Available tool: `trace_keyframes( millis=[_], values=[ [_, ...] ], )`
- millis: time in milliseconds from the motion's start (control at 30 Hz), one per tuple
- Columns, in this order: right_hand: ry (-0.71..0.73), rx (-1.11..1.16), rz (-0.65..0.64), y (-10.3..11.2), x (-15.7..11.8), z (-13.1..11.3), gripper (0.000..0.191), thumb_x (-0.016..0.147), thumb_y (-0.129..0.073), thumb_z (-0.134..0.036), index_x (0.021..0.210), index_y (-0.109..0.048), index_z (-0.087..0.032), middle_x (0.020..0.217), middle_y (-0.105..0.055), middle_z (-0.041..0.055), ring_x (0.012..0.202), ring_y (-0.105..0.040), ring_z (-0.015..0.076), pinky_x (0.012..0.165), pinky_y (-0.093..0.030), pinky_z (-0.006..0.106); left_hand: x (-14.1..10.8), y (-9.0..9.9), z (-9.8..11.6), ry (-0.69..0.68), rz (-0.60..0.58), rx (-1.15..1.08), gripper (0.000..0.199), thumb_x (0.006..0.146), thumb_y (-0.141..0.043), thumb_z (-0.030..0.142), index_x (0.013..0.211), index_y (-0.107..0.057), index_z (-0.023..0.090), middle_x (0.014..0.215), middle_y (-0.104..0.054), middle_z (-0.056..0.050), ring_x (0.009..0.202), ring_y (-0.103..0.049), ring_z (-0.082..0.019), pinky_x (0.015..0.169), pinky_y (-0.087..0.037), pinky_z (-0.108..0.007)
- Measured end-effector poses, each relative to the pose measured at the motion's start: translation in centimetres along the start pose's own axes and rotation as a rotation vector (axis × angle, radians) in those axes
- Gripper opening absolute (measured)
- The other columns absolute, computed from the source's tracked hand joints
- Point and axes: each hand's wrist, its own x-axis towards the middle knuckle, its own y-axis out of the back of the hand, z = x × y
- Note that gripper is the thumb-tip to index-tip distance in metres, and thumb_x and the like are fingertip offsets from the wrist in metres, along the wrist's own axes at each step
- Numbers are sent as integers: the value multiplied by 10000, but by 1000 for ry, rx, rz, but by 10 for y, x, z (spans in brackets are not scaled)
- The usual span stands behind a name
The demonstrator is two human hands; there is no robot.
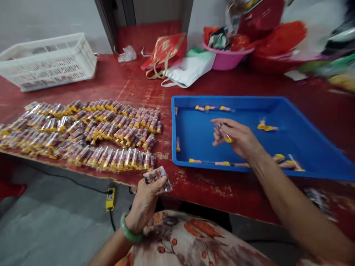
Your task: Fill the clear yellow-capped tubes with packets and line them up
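Note:
My left hand [146,201], with a green bangle at its wrist, is closed around a small flat card pack [155,176] printed with dark little pictures, over the table's front edge. Above the blue tray [175,129], my right hand [238,135] pinches a small clear tube with a yellow end [229,139]; blur hides its detail. A few similar pink-and-yellow tubes [222,163] lie along the tray's sides and floor. Left of the tray, many wrapped tubes with yellow ends [122,159] lie in packed rows.
A white plastic basket [50,66] stands at the back left. Behind the tray are a red bag [169,48], a white bag [191,68] and a filled pink basin [227,59]. A yellow power strip [110,198] hangs below the red table's [133,88] front edge.

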Motion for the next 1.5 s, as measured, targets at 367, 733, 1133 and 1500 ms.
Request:
trace_keyframes(
  millis=[367,733,1133,1500],
  values=[
    [-173,448,61,-131,-134,-29,311,632,-758,-310,883,-623,-187,801,-661,31,701,-630,164,634,-545,272,-6,-24,-11,17,-73,-3,249,663,-830,254,821,-699,112,735,-700,-35,622,-638,-139,628,-523,-255],
    [-360,698,50,-142,-137,-34,399,562,-797,-292,898,-613,-181,704,-605,-11,513,-507,104,411,-407,204,-17,-15,-8,-16,-48,-30,355,616,-859,254,884,-679,106,818,-714,-62,698,-664,-166,688,-559,-286],
    [-233,675,-135,-141,-142,-28,353,732,-739,-393,987,-622,-179,790,-576,3,520,-442,71,435,-364,203,-20,4,-4,56,84,-115,322,636,-841,199,914,-684,151,803,-694,-5,620,-637,-105,456,-498,-160],
    [326,222,-119,-114,-172,-31,111,882,-572,-177,985,-597,-208,1009,-578,46,954,-576,162,845,-455,271,-16,3,-15,28,69,-144,343,655,-840,240,942,-682,140,889,-711,-36,687,-656,-127,586,-545,-210]
  ],
)
